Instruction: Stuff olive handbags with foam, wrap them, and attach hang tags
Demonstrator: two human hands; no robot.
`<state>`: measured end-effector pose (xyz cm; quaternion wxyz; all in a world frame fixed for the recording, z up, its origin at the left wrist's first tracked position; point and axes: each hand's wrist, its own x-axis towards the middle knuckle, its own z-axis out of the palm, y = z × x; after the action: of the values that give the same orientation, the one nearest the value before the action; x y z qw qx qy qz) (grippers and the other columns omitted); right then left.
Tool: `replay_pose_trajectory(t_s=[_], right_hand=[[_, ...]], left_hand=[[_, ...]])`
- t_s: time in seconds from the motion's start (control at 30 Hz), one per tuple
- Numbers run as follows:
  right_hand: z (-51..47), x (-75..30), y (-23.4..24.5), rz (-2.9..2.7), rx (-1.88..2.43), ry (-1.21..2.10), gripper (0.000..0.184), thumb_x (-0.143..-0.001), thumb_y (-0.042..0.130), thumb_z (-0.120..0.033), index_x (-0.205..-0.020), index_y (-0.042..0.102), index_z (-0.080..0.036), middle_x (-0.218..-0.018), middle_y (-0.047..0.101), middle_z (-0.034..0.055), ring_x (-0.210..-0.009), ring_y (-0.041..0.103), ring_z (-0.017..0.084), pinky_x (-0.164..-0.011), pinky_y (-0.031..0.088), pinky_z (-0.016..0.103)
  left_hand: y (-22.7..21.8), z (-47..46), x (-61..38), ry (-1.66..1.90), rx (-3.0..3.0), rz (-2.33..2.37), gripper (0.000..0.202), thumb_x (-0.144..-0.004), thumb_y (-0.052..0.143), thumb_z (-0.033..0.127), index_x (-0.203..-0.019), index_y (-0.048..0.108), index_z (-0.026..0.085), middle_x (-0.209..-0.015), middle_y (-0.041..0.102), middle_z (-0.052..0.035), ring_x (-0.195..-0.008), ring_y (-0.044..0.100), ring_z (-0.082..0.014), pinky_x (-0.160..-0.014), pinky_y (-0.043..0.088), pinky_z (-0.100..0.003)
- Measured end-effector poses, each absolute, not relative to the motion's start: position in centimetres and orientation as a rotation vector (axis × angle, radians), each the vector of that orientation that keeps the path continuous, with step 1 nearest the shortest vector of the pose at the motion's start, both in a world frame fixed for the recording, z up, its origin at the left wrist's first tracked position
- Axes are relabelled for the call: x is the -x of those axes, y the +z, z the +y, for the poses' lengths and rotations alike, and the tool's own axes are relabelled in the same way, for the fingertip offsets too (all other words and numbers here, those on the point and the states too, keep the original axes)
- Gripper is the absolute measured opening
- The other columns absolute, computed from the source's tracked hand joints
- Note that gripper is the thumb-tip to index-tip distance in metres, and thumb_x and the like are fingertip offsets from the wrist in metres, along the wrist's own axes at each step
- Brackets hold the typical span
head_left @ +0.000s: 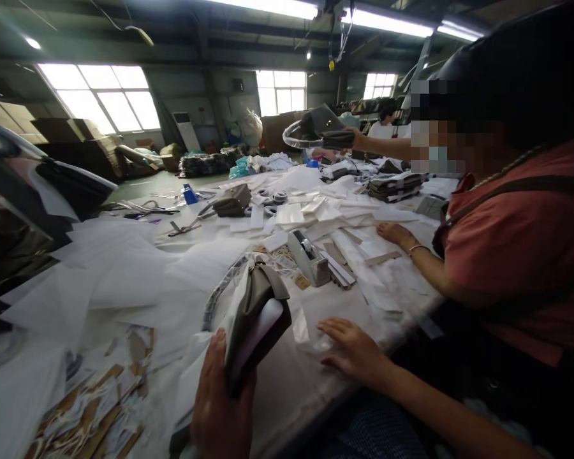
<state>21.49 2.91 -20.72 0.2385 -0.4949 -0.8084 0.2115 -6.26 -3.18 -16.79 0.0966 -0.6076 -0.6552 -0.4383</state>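
Cluttered table [291, 401]: your left hand [222, 408] clasped one tilted bag [251, 305]; your right hand [356, 354] had fingers apart. Lopsided single-handed grip risked slipping.

Between the hands [358, 357], a gap runs forward until a tape dispenser [306, 260] blocks it.

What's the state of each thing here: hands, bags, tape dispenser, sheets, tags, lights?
Left hand: closed on the near bag.
Near bag: held, tilted.
Right hand: open, palm down.
Tape dispenser: standing on the table.
White sheets: loosely spread, overlapping.
Tags: heaped loosely.
Middle bag: resting on the table.
Co-worker's bag: held up.
Ceiling lights: on.
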Motion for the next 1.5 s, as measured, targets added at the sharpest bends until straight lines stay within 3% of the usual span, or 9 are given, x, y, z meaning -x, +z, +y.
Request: replay_pose_trajectory(t_s=[0.07, 0.17, 0.33, 0.57, 0.77, 0.87, 1.1, 1.3, 1.5], right_hand=[[1.8, -20.8, -21.4, -2.173, 1.363, 0.601, 0.029, -0.089, 0.061, -0.027, -0.115, 0.072, -0.020, -0.111, 0.073, 0.0099, -0.109, 0.064, 0.028, -0.099, 0.049, 0.043], [0.7, -20.0, -21.1, -1.992, 1.393, 0.910, 0.023, -0.090, 0.056, -0.023, -0.098, 0.077, -0.020, -0.094, 0.076, 0.0065, -0.092, 0.070, 0.023, -0.086, 0.054, 0.034], [-2.3, -22.0, -19.4, -1.964, 1.524, 1.296, 0.031, -0.082, 0.067, -0.027, -0.111, 0.075, -0.020, -0.090, 0.077, 0.0048, -0.085, 0.071, 0.023, -0.076, 0.055, 0.029], [-1.7, -22.5, -18.5, -2.019, 1.604, 0.638, 0.038, -0.093, 0.059, -0.030, -0.130, 0.064, -0.019, -0.126, 0.068, 0.0121, -0.114, 0.066, 0.027, -0.102, 0.051, 0.041], [2.6, -18.4, -21.0, -2.313, 1.444, 0.478, 0.075, -0.086, 0.069, -0.047, -0.149, 0.044, -0.017, -0.159, 0.032, 0.0157, -0.148, 0.027, 0.034, -0.122, 0.024, 0.054], [4.2, -16.9, -23.0, -2.424, 1.380, 0.530, 0.083, -0.088, 0.061, -0.061, -0.152, 0.037, -0.015, -0.160, 0.028, 0.0173, -0.150, 0.020, 0.035, -0.123, 0.016, 0.056], [4.5, -16.2, -23.6, -2.307, 1.313, 0.422, 0.062, -0.094, 0.058, -0.049, -0.147, 0.047, -0.020, -0.154, 0.041, 0.0176, -0.146, 0.033, 0.035, -0.119, 0.019, 0.064], [1.1, -19.4, -23.2, -1.842, 1.260, 0.658, 0.037, -0.098, 0.044, -0.025, -0.129, 0.064, -0.022, -0.135, 0.062, 0.0132, -0.123, 0.060, 0.027, -0.107, 0.048, 0.045], [-0.7, -21.7, -23.0, -1.314, 1.384, 1.109, 0.051, -0.090, 0.058, -0.050, -0.129, 0.065, -0.018, -0.129, 0.066, 0.0135, -0.125, 0.060, 0.030, -0.108, 0.047, 0.047]], left_hand=[[-16.8, -3.1, 6.2, -1.296, 1.808, -1.948, 0.069, -0.093, 0.061, 0.032, -0.153, 0.028, 0.033, -0.145, 0.055, -0.0044, -0.134, 0.051, -0.0248, -0.109, 0.046, -0.040], [-16.8, -3.1, 6.2, -1.275, 1.799, -1.983, 0.070, -0.093, 0.061, 0.033, -0.153, 0.027, 0.034, -0.146, 0.054, -0.0047, -0.133, 0.052, -0.0258, -0.107, 0.048, -0.041], [-16.6, -3.4, 6.3, -1.234, 1.729, -2.065, 0.073, -0.092, 0.062, 0.036, -0.154, 0.024, 0.034, -0.146, 0.054, -0.0062, -0.129, 0.055, -0.0282, -0.100, 0.053, -0.043], [-17.3, -3.4, 5.9, -1.230, 1.836, -1.948, 0.068, -0.093, 0.060, 0.035, -0.153, 0.028, 0.033, -0.146, 0.054, -0.0062, -0.133, 0.052, -0.0271, -0.107, 0.047, -0.043], [-18.3, -2.9, 5.8, -1.218, 1.912, -1.804, 0.067, -0.094, 0.059, 0.034, -0.153, 0.029, 0.029, -0.147, 0.052, -0.0080, -0.133, 0.052, -0.0267, -0.108, 0.047, -0.041], [-19.1, -2.4, 6.1, -1.257, 2.004, -1.662, 0.067, -0.093, 0.059, 0.029, -0.154, 0.029, 0.028, -0.146, 0.054, -0.0087, -0.135, 0.049, -0.0259, -0.110, 0.045, -0.041], [-20.0, -2.6, 6.0, -1.131, 2.008, -1.642, 0.069, -0.092, 0.061, 0.026, -0.154, 0.030, 0.023, -0.148, 0.051, -0.0095, -0.138, 0.046, -0.0247, -0.115, 0.039, -0.039], [-21.8, -2.9, 3.8, -0.896, 2.090, -1.502, 0.059, -0.095, 0.050, 0.013, -0.151, 0.035, 0.020, -0.147, 0.053, -0.0074, -0.141, 0.042, -0.0211, -0.123, 0.025, -0.037], [-22.8, -3.4, 1.5, -0.760, 2.142, -1.491, 0.053, -0.097, 0.041, 0.009, -0.148, 0.042, 0.023, -0.149, 0.050, -0.0046, -0.142, 0.040, -0.0215, -0.124, 0.023, -0.040]])
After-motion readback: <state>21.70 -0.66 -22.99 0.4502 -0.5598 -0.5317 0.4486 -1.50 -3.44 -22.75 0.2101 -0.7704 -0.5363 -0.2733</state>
